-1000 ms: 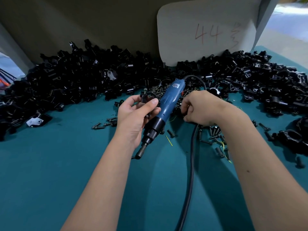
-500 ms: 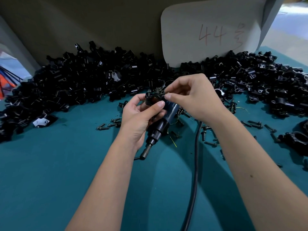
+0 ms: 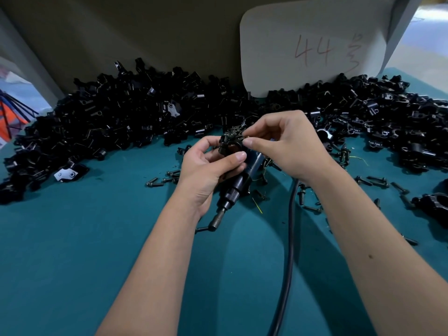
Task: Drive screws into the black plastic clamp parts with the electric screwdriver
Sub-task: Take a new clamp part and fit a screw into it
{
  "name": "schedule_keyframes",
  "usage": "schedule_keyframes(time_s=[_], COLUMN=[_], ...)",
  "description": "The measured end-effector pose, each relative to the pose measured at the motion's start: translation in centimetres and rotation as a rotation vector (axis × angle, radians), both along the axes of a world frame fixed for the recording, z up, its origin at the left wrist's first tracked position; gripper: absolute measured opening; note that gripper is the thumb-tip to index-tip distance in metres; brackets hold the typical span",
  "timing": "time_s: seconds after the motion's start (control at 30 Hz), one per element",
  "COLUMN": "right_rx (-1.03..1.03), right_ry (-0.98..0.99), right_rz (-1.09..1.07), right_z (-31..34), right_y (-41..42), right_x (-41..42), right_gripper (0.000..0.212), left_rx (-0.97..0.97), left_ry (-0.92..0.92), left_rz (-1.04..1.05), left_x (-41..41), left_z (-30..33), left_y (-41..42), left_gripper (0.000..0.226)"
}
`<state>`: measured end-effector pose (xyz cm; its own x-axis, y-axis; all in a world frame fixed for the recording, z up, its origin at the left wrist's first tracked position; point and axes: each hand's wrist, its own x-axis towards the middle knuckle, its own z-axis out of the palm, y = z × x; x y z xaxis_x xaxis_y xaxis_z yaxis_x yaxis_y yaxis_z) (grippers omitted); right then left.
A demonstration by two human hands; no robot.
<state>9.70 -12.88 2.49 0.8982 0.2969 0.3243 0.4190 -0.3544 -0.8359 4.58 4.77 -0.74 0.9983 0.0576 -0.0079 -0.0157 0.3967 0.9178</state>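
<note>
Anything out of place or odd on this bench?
Loose screws lie scattered over the teal mat rather than in a tray, and the electric screwdriver lies flat beneath both hands. Nothing looks damaged.

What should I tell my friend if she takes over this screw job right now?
Left hand: holds a black clamp part up over the table.
Right hand: pinches a small screw at the top of that part; the screw itself is too small to see clearly.
Electric screwdriver: lies on the teal table under the hands, held by nobody, its tip toward the person and its cord running toward the near edge.
Loose screws lie scattered around it; a big pile of black parts sits behind.
Done: part picked up.
Left: seat the screw, pick up the screwdriver, drive it in.
</note>
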Motion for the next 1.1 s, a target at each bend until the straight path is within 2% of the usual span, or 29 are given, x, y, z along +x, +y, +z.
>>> schedule_keyframes(time_s=[0.13,0.3,0.37,0.47,0.53,0.6,0.63,0.7,0.77,0.87,1.1], right_rx=[0.075,0.413,0.486,0.559,0.616,0.639,0.625,0.616,0.636,0.663,0.676], right_ry=[0.09,0.327,0.378,0.397,0.443,0.471,0.472,0.484,0.51,0.506,0.501], right_rz=[0.069,0.218,0.309,0.276,0.214,0.177,0.18,0.241,0.273,0.222,0.118], right_z=[0.3,0.6,0.7,0.8,0.6,0.1,0.0,-0.1,0.0,0.1,-0.3], right_y=[-0.1,0.5,1.2,2.4,3.0,3.3,3.2,3.0,3.0,3.3,3.4], right_x=[-0.2,-0.8,-1.2,-1.5,-1.6,-1.6,-1.7,-1.8,-1.8,-1.8,-1.6], right_gripper=[0.007,0.011,0.015,0.014,0.022,0.027,0.024,0.013,0.019,0.015,0.015], left_rx=[-0.037,-0.221,-0.305,-0.377,-0.378,-0.37,-0.369,-0.382,-0.387,-0.386,-0.297], left_ry=[0.014,-0.013,-0.04,-0.036,-0.011,0.013,0.024,0.027,0.019,0.017,0.035], left_rz=[-0.019,-0.136,-0.166,-0.162,-0.149,-0.143,-0.135,-0.126,-0.127,-0.136,-0.066], left_x=[0.0,-0.3,-0.3,-0.5,-0.5,-0.4,-0.3,-0.2,-0.2,-0.4,-0.3], left_z=[0.2,0.3,0.5,0.4,0.2,0.1,0.0,0.0,0.1,0.2,0.1], left_y=[0.1,-0.1,-0.3,-0.3,-0.3,-0.2,-0.2,0.1,0.3,0.5,0.1], left_gripper=[0.044,0.044,0.039,0.023,0.021,0.027,0.027,0.021,0.015,0.014,0.031])
